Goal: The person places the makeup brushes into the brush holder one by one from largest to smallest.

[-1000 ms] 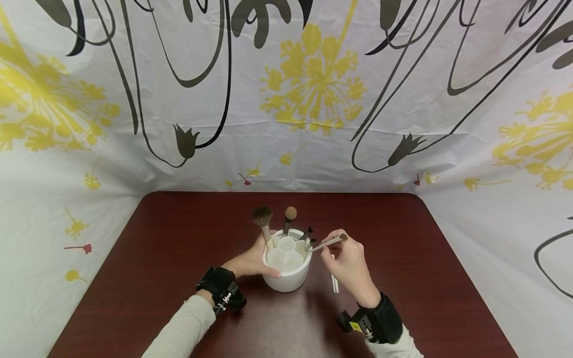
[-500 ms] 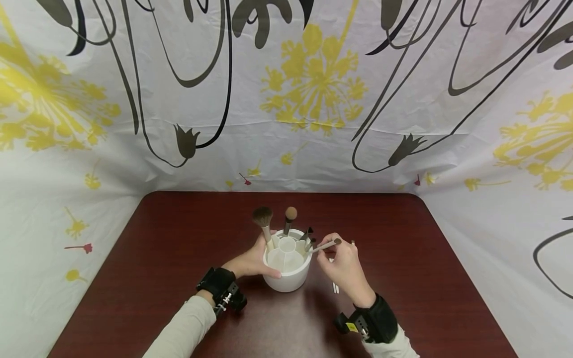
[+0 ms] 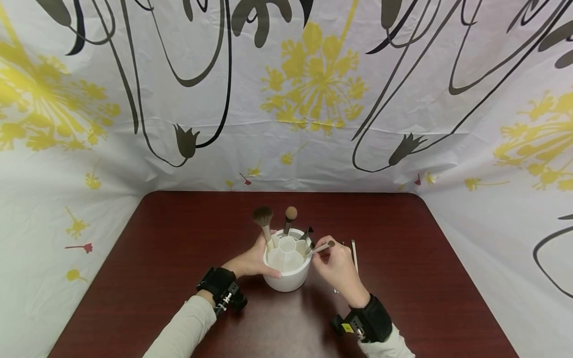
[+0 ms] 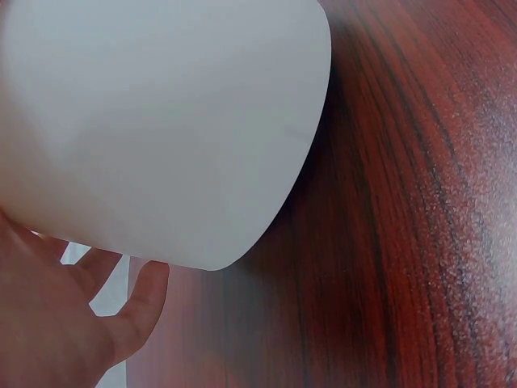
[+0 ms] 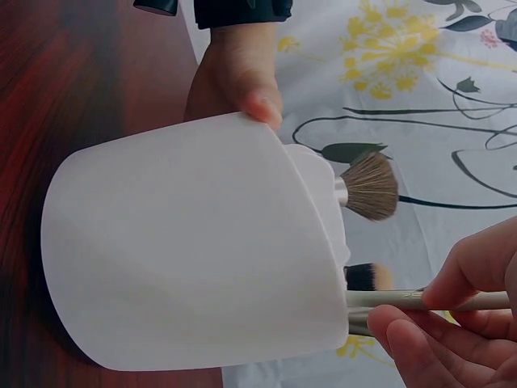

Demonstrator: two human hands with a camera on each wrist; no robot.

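Gripping the cup (image 3: 286,282) on the desk (image 3: 201,219) with the left hand (image 3: 252,259) and pinching a slanted brush (image 3: 322,247) at its right rim with the right hand (image 3: 341,271), liable to snag the nearby dark-tipped brushes (image 3: 309,230) or tip the cup if pushing without straightening.

Round compartmented holder (image 3: 286,284): plain white. Wood-grain bench (image 3: 201,219): dark red-brown, darker streaks. Hanging sheet (image 3: 250,107): white, yellow flower bursts, grey-black stems, small red blooms. Fluffy wide brush (image 5: 373,186): grey-brown bristles. Slim straight brush (image 5: 404,299): pale beige handle. Sleeves (image 3: 181,328): off-white
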